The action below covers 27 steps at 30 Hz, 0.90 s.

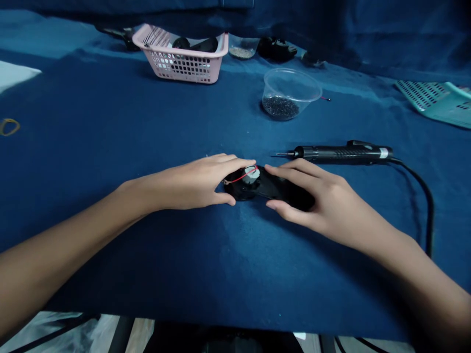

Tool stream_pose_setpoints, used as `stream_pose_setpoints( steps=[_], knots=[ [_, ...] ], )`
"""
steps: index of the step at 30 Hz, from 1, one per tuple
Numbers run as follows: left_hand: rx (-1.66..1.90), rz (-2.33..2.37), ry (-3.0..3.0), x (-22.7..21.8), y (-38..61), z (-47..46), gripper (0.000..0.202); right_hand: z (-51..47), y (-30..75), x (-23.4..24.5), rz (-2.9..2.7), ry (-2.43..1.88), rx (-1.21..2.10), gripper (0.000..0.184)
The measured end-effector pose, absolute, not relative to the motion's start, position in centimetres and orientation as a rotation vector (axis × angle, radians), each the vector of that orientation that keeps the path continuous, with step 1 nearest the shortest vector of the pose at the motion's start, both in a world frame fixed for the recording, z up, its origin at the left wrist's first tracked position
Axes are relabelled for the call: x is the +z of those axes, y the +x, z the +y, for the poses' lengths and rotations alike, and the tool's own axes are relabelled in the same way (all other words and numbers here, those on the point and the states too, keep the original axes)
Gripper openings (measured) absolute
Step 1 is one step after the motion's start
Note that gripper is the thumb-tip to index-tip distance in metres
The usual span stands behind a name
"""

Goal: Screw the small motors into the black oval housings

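Blue cloth (191,274), left hand (206,180), right hand (324,193), both curved around black casing (281,189)

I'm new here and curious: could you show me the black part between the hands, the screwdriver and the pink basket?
Black part (274,187), head view: its middle.
Screwdriver (338,154), head view: its handle.
Pink basket (186,67), head view: its front wall.

Smooth plastic housing (281,189); matt cloth table cover (184,274); glossy clear-plastic tub (301,98)
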State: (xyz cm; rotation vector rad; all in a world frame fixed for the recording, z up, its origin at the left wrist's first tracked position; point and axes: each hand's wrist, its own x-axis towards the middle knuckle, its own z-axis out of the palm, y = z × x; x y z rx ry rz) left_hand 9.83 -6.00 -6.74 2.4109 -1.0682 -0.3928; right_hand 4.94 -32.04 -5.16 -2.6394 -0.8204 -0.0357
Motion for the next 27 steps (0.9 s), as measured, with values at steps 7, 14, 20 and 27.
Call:
stream_pose_setpoints(
  steps=[7,14,20,27],
  knots=[
    [-0.333,-0.993,2.34,-6.32,9.35,-6.09,0.062,-32.24,5.23,-5.55,-0.656,-2.542,0.064,0.051],
    [-0.325,-0.962,2.304,-6.44,9.44,-6.02,0.058,-32.28,5.58,-5.58,-0.611,-2.503,0.091,0.044],
    [-0.323,-0.953,2.303,-6.42,9.29,-5.97,0.059,-32.25,5.45,-5.61,-0.607,-2.485,0.084,0.044],
    [-0.349,-0.932,2.297,-6.2,9.29,-6.01,0.061,-32.19,5.41,-5.35,-0.494,-2.492,0.082,0.044]
  ],
)
